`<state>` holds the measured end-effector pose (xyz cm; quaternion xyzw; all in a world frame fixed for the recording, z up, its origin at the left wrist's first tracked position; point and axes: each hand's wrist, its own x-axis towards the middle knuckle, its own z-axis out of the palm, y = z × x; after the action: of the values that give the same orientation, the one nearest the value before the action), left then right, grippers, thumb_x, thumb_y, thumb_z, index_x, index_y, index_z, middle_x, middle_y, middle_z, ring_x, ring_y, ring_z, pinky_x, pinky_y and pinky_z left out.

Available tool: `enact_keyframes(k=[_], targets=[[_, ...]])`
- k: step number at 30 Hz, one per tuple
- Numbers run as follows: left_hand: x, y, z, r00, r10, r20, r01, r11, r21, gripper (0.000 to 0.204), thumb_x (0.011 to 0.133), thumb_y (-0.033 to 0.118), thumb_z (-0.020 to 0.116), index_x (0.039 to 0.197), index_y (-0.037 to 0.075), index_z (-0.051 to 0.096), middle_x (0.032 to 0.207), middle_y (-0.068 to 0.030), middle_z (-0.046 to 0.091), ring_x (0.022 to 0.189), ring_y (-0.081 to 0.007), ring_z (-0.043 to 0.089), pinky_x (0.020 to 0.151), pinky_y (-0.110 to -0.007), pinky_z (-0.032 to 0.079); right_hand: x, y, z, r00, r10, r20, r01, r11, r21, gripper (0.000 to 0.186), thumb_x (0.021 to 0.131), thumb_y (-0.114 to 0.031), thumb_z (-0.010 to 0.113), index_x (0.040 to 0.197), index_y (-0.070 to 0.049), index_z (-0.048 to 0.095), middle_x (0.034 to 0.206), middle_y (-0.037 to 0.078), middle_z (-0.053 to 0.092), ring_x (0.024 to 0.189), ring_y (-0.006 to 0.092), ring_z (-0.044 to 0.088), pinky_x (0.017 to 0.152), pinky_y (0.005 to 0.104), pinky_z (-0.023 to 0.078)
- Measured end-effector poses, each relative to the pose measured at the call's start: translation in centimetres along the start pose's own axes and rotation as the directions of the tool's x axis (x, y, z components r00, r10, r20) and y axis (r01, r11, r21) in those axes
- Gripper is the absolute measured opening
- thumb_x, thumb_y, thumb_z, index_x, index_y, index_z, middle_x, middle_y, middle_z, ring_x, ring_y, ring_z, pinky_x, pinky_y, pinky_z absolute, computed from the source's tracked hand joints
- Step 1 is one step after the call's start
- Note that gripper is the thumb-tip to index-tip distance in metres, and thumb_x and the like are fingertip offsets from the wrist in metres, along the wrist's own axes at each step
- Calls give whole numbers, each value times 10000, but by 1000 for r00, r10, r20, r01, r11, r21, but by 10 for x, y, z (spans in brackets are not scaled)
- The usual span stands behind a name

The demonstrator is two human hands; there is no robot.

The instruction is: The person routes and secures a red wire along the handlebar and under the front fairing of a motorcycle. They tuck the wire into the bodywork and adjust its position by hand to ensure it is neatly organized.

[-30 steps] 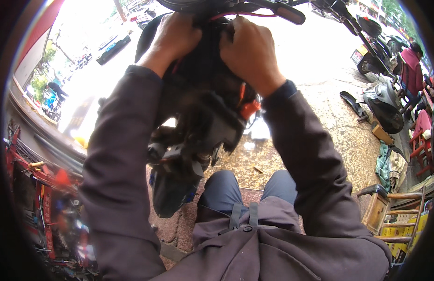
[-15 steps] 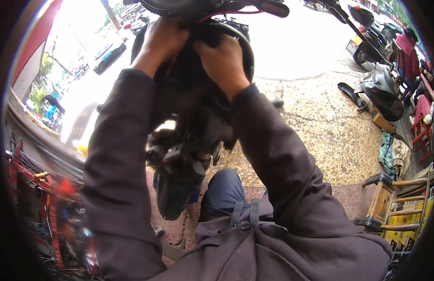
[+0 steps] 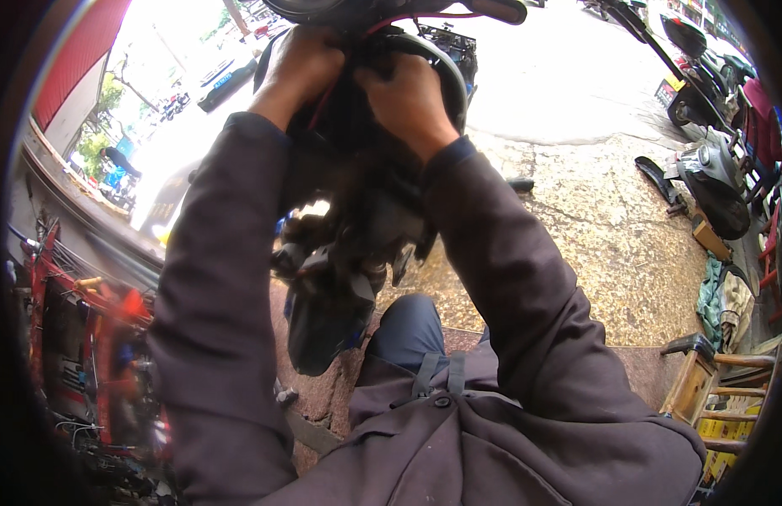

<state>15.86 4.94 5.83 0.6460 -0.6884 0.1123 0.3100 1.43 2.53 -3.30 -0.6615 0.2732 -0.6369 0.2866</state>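
A dark scooter (image 3: 332, 329) stands in front of me, its round headlamp end at the top of the view. Both my hands reach into its black front part, just below the handlebar (image 3: 496, 10). My left hand (image 3: 305, 66) is bent inward with its fingertips lost in the shadow. Opposite it, my right hand (image 3: 412, 99) is curled, thumb side toward the middle, by the rounded black rim (image 3: 451, 74). What either hand grips is too dark to make out. A thin red wire (image 3: 325, 105) runs down between them.
At the left is a red rack (image 3: 96, 363) with tools and cables. A wooden stool (image 3: 694, 384) lies tipped at the right, near some cloths (image 3: 711, 299). Beyond them, a grey scooter body panel (image 3: 711, 181) and parked scooters line the right side.
The whole view has shifted slightly, so the surroundings sit farther right. Both hands stay at the same part of the scooter, with little visible finger movement.
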Motion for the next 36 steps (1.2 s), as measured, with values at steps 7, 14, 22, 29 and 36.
enact_keyframes(k=[7,14,22,29,36], targets=[[-1,-6,3,1000,-5,3,5,996,-93,248,767,94,599,963,-11,709,780,-146,678,659,-243,646,561,-347,495,3,4,-3,989,-17,145,23,999,-41,283,755,-150,783,972,16,709,926,237,710,914,430,678,827,462,549],[-3,-5,2,999,-35,17,38,986,-163,274,760,167,662,954,-16,730,860,-187,726,823,-289,701,755,-383,536,9,6,21,993,-115,24,117,977,-178,227,752,-162,761,899,3,710,871,237,702,862,435,679,785,473,560],[0,3,8,1000,-12,-14,12,1000,-14,284,831,197,696,1011,-22,713,830,-120,714,727,-193,674,642,-319,523,12,8,24,988,-156,17,156,969,-189,194,749,-141,724,903,-23,729,856,227,704,847,425,687,781,484,569],[0,-3,14,987,88,-132,-53,966,251,367,789,228,654,1066,-7,709,986,-213,731,941,-355,709,839,-413,538,2,2,19,987,159,-27,-127,868,481,162,839,-121,658,925,1,719,840,226,707,786,412,689,724,428,560],[2,-7,12,989,94,-118,-70,978,194,380,794,231,654,1085,-7,706,1030,-214,726,989,-360,698,865,-420,532,9,1,27,921,131,-368,-1,942,335,164,927,-117,607,922,8,714,808,211,707,731,359,692,694,403,522]])
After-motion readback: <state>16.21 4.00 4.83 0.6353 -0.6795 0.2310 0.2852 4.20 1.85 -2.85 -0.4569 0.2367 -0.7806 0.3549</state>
